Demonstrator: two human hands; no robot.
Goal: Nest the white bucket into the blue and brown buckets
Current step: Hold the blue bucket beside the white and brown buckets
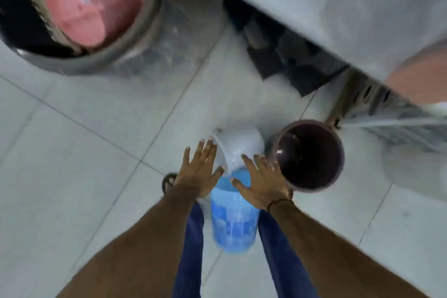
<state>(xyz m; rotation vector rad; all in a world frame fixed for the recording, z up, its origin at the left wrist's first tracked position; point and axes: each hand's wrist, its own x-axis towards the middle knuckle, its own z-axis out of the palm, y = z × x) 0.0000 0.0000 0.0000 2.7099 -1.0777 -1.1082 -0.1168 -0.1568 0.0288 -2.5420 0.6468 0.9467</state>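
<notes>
The blue bucket sits between my legs on the tiled floor, its open end pointing away from me. The white bucket is tilted at that open end, and its lower part meets the blue one's mouth. The image is too blurred to tell how deep it sits. My left hand lies flat, fingers spread, against the white bucket's left rim. My right hand is spread over the blue bucket's rim, fingertips on the white bucket. The brown bucket stands upright just to the right, with nothing visible in it.
A large dark tub holding pink plastic items stands at the far left. A grey counter runs across the top right, with dark objects beneath it. A round floor drain lies by my left wrist.
</notes>
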